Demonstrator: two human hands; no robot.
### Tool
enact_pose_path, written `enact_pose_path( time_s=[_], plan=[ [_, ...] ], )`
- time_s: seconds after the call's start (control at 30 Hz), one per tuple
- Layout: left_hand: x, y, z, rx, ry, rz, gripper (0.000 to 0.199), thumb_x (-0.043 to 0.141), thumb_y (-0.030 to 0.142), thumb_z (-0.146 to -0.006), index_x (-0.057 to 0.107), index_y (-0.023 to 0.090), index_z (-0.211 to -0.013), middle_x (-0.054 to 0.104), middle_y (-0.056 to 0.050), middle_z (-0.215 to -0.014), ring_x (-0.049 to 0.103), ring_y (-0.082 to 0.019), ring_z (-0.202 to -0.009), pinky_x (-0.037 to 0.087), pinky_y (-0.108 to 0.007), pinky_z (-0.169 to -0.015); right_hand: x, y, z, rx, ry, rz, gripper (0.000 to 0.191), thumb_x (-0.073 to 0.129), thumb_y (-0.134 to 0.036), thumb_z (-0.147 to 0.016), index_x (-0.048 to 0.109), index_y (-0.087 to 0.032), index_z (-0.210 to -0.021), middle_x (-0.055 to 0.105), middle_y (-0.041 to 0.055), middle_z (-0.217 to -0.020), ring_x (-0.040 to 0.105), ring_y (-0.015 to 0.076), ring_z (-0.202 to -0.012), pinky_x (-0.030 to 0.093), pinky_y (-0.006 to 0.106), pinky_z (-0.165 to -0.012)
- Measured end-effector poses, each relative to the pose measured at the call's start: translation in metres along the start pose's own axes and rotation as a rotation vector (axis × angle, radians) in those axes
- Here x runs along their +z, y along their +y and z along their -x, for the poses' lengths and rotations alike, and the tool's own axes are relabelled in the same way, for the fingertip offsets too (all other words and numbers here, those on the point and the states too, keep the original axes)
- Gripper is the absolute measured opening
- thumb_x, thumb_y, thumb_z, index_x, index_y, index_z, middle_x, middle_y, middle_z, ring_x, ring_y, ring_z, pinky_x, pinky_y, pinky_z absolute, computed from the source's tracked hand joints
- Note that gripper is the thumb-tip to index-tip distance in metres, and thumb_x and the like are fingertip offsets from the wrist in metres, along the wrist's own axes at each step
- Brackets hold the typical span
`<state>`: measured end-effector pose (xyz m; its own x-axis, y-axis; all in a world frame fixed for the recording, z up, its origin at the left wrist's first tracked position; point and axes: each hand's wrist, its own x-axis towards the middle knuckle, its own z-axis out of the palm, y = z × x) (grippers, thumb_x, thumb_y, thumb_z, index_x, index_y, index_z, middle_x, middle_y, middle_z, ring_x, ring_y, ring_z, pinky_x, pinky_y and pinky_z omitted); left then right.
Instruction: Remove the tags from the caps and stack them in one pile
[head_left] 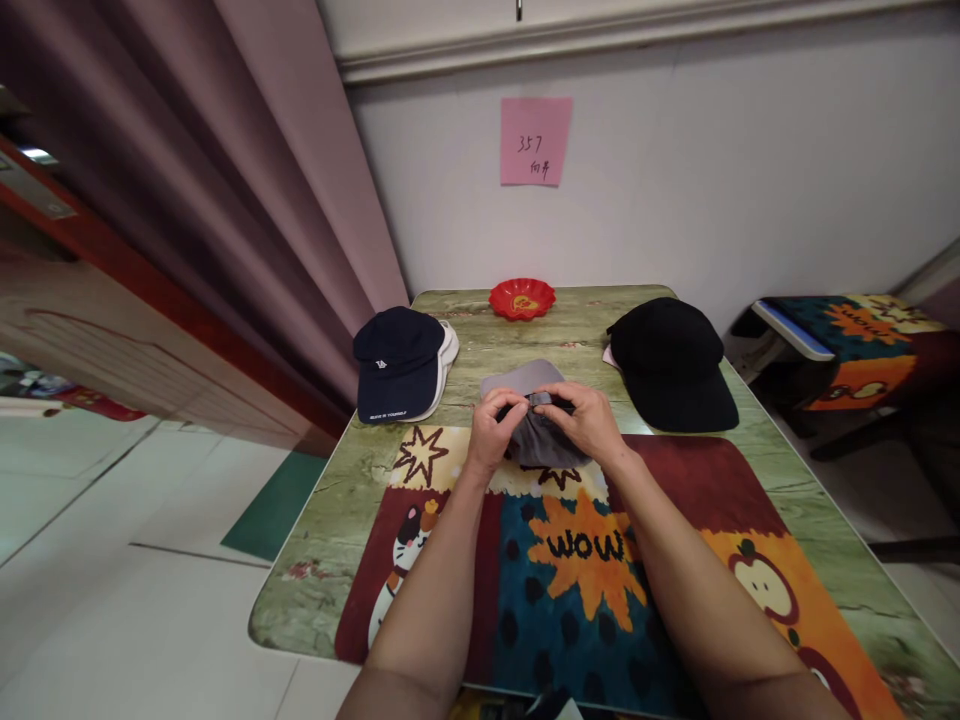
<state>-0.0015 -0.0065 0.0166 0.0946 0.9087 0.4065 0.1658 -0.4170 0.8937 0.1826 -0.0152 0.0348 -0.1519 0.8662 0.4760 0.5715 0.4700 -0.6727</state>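
Observation:
A grey baseball cap sits at the middle of the table, its lighter brim pointing away from me. My left hand pinches one side of the cap's back strap, and my right hand pinches the other side. Between the two hands a small buckle shows on the strap. The fingers of both hands are closed, partly covering the strap. To the left lies a navy cap stacked over a white one. A black cap rests on the right, with a bit of pink under it.
A red scalloped dish stands at the table's far edge. The colourful mat covers the near part of the wood-patterned table. A purple curtain hangs at left; a stool is at right. A pink note is on the wall.

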Motion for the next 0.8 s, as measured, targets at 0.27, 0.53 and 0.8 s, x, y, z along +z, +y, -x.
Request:
enact_pose_path(
  time_s=[0.27,0.53,0.8],
  plan=[
    [0.0000,-0.0043,0.0006,-0.073,-0.010,0.057,0.010,0.068,0.028,-0.080,0.069,0.019,-0.076,0.068,-0.006,-0.094,0.064,-0.022,-0.097,0.046,-0.038,-0.099,-0.0005,-0.0061,0.0003,-0.102,-0.062,0.103,0.015,0.068,-0.027,-0.089,0.074,-0.025,-0.102,0.075,0.0046,-0.096,0.067,0.0231,-0.092,0.046,0.034,-0.086],
    [0.0004,-0.0048,0.0007,-0.081,-0.024,0.034,0.015,0.065,0.031,-0.083,0.067,0.019,-0.075,0.069,-0.007,-0.098,0.064,-0.022,-0.100,0.043,-0.036,-0.100,-0.0008,-0.0031,0.0000,-0.135,-0.047,0.126,0.015,0.069,-0.025,-0.088,0.072,-0.024,-0.103,0.074,0.0052,-0.096,0.066,0.0241,-0.094,0.045,0.036,-0.089],
    [-0.0008,-0.0038,0.0011,-0.145,-0.058,0.120,0.016,0.066,0.033,-0.082,0.066,0.019,-0.076,0.069,-0.007,-0.102,0.063,-0.023,-0.103,0.042,-0.036,-0.101,0.0029,-0.0024,0.0020,-0.124,-0.076,0.114,0.019,0.067,-0.025,-0.089,0.072,-0.026,-0.108,0.075,0.0049,-0.100,0.066,0.0240,-0.097,0.045,0.037,-0.091]
  ],
)
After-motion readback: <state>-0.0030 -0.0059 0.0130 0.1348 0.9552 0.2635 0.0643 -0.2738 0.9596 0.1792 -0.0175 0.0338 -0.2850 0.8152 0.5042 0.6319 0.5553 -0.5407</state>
